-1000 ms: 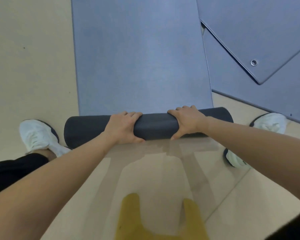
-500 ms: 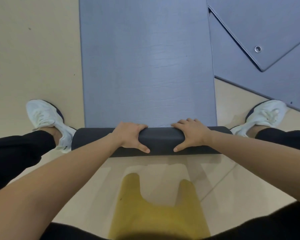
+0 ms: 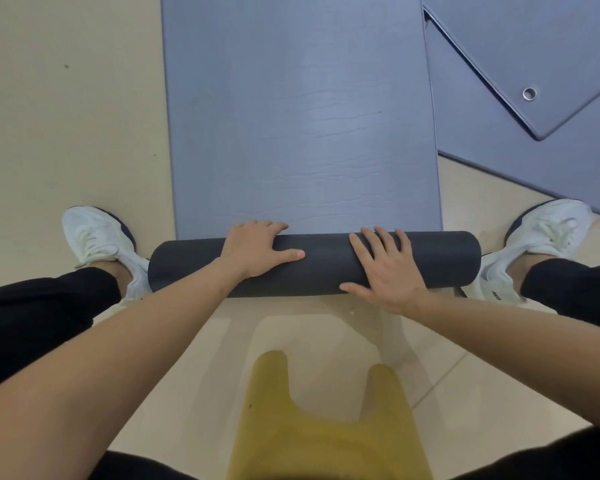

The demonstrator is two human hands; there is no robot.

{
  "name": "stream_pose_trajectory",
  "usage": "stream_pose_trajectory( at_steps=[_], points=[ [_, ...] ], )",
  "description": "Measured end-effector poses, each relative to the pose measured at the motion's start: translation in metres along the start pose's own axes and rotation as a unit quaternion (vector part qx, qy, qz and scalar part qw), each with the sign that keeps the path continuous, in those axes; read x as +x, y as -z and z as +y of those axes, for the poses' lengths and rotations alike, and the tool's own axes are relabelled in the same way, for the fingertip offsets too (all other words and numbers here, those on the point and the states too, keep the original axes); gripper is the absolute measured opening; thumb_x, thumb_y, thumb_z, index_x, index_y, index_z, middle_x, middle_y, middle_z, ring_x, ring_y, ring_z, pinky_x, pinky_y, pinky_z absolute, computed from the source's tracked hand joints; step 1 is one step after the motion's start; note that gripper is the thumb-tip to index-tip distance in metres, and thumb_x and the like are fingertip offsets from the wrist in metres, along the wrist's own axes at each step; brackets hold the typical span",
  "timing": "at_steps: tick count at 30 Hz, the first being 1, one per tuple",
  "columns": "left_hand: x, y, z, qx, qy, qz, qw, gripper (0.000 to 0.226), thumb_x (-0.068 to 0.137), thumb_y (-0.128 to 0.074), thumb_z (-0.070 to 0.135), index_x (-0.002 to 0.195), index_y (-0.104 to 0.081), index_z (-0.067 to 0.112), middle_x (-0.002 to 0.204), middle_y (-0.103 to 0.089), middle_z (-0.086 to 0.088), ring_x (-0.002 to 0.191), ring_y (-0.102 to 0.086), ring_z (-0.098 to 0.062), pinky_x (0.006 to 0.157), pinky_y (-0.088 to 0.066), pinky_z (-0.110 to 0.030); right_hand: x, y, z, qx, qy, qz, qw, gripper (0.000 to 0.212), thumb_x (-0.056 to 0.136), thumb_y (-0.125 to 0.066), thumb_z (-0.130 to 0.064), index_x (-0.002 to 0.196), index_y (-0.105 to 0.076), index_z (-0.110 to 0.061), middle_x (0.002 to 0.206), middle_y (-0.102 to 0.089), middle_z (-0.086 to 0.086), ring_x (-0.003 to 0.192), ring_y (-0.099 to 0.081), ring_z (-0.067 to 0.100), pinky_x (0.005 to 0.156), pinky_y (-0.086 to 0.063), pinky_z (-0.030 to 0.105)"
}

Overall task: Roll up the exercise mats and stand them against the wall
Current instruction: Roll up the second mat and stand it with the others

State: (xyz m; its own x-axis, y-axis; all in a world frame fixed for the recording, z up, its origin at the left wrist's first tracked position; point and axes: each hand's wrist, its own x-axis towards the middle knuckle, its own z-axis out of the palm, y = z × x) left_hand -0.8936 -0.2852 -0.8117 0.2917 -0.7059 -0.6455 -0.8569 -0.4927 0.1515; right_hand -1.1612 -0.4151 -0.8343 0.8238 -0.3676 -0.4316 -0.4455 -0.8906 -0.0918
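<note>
The fingers (image 3: 264, 226) of the left hand (image 3: 253, 252) bend over the far side of the roll (image 3: 323, 268), and its thumb lies straight along the top. The fingers (image 3: 381, 244) of the right hand (image 3: 387, 275) are straight and spread wide, flat on top of the roll, with the thumb down the near side. Both hands are near the middle of the roll, a little apart.

The roll is dark grey and lies on the floor (image 3: 66, 133). It is the near end of the blue-grey mat (image 3: 302, 133). The rest of that mat lies flat and runs away from the person.

The white left shoe (image 3: 94, 237) is just beside one end of the roll, and the white right shoe (image 3: 548, 230) is just beside the other end. Black trousers (image 3: 39, 306) cover the legs.

Two more mats (image 3: 482, 143) lie flat at the top right, one on top of the other. The top one has a metal ring (image 3: 529, 93) near its corner.

A blurry yellow shape (image 3: 319, 438) is at the bottom, close to the camera
</note>
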Motion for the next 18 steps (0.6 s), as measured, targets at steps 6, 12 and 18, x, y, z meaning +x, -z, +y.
stream_pose_trajectory(
  at_steps=[6,12,18],
  points=[
    [-0.030,-0.035,0.004,0.061,-0.089,0.263,0.959,0.063,0.101,-0.046,0.058,0.144,-0.058,0.013,0.146,-0.059,-0.009,0.134,-0.055,-0.032,0.110,-0.041,-0.047,0.055,0.026,0.034,0.049,0.019,-0.036,0.998,0.098,0.087,-0.015,-0.090,0.152,-0.039,-0.022,0.146,-0.054,0.006,0.128,-0.051,0.032,0.110,-0.035,0.050],
    [-0.024,-0.052,0.005,0.116,-0.062,0.188,0.973,0.083,0.102,-0.031,0.069,0.165,-0.024,0.014,0.171,-0.025,-0.013,0.158,-0.021,-0.035,0.128,-0.016,-0.057,0.100,0.042,0.056,0.072,0.011,-0.101,0.992,0.098,0.084,-0.011,-0.092,0.153,-0.042,-0.030,0.150,-0.053,0.003,0.132,-0.048,0.030,0.111,-0.035,0.050],
    [0.009,-0.028,-0.008,0.088,-0.080,0.210,0.971,0.077,0.103,-0.030,0.068,0.160,-0.037,0.017,0.163,-0.041,-0.011,0.150,-0.038,-0.033,0.126,-0.022,-0.052,0.095,0.048,0.046,0.044,-0.046,0.125,0.990,0.077,0.095,-0.031,-0.074,0.139,-0.056,-0.017,0.138,-0.061,0.011,0.122,-0.056,0.037,0.107,-0.036,0.053]
  ],
)
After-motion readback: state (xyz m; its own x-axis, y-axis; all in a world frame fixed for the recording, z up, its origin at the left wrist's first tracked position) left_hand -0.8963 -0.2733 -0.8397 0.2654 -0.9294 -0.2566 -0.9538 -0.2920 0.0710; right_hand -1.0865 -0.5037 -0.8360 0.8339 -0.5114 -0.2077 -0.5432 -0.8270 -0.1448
